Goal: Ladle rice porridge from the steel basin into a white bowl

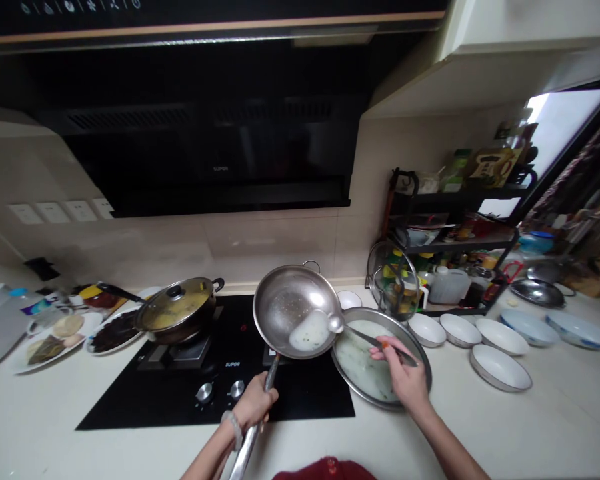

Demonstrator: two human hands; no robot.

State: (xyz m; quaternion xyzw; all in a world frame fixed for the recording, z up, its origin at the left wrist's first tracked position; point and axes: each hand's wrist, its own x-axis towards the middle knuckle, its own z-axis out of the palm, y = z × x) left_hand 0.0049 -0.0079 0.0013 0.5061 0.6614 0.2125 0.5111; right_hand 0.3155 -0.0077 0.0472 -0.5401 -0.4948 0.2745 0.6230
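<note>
My left hand [254,401] is closed round the long handle of a steel wok [280,300], which is tilted toward the right over the hob. A pool of whitish soup with green bits [310,331] lies in the wok's lower right side. Between the fingers of my right hand [403,373] is the dark handle of a ladle [335,323], its round bowl at the wok's right rim. Below the ladle, a wide metal basin [427,360] holds more of the pale soup. Whether the ladle's bowl contains soup, I cannot tell.
A lidded pan [177,310] sits on the left burner of the black hob [145,393]. Plates of food [55,340] stand further left. Several white bowls [500,367] line the counter to the right, before a black spice rack [460,243]. The range hood [220,140] hangs above.
</note>
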